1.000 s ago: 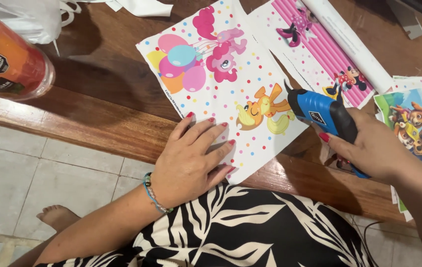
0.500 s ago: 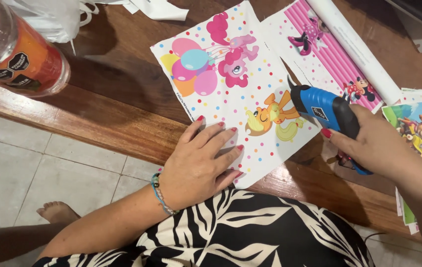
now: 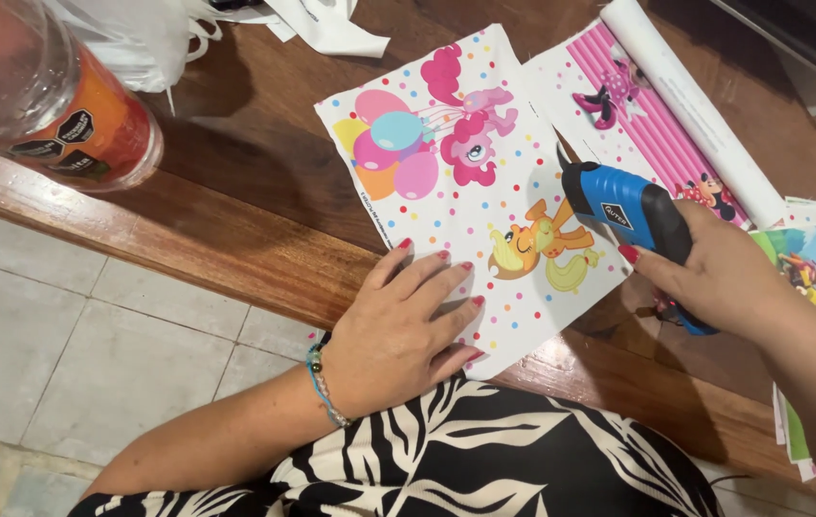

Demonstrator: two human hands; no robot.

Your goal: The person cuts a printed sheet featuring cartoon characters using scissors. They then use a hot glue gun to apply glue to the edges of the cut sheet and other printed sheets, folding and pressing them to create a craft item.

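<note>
My left hand (image 3: 406, 330) lies flat, fingers spread, on the near corner of a white dotted sheet (image 3: 465, 182) printed with cartoon ponies and balloons, pinning it to the wooden table (image 3: 245, 182). My right hand (image 3: 714, 278) grips a blue and black glue gun (image 3: 630, 211). Its nozzle points up-left at the sheet's right edge, just above an orange pony picture. A beaded bracelet (image 3: 324, 383) circles my left wrist.
A pink striped sheet with cartoon mice (image 3: 637, 120) and a rolled white paper (image 3: 695, 110) lie beyond the gun. Cartoon dog prints (image 3: 815, 273) sit at the right edge. A plastic bottle with an orange label (image 3: 54, 96) stands at the left, a white bag (image 3: 140, 38) behind it.
The view has shifted, so everything sits a little further right in frame. Both hands keep the same hold on the sheet and the glue gun.
</note>
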